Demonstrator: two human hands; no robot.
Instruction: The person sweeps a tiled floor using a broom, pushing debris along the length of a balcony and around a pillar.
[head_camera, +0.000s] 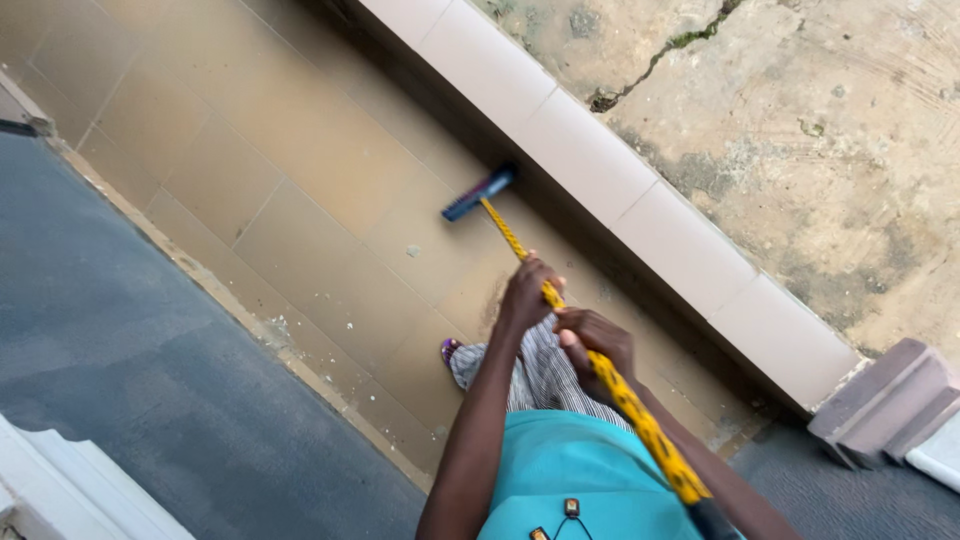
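Both hands are gripping a long yellow patterned handle (600, 375) of a floor brush. The left hand (528, 292) is sitting higher up the frame, further down the stick toward the head, with its fingers wrapped over the handle and the forearm stretching straight out from the body. The right hand (597, 345) is closing around the handle just behind it, nearer the body, its arm running in from the lower right. The two hands are lying close together, almost touching.

The handle is slanting from the lower right up to the dark blue brush head (480, 193), which is resting on the tan floor tiles (300, 190) just beside a low pale tiled kerb (600, 160). Beyond the kerb, cracked concrete ground (800, 120) is showing.

The upper end of the handle is running out of the frame at the bottom edge. The person's teal top (570, 470) and striped garment (535, 375) are covering most of the legs; a small purple shape (450, 349) by the hem is perhaps footwear, but too little is showing to be sure.
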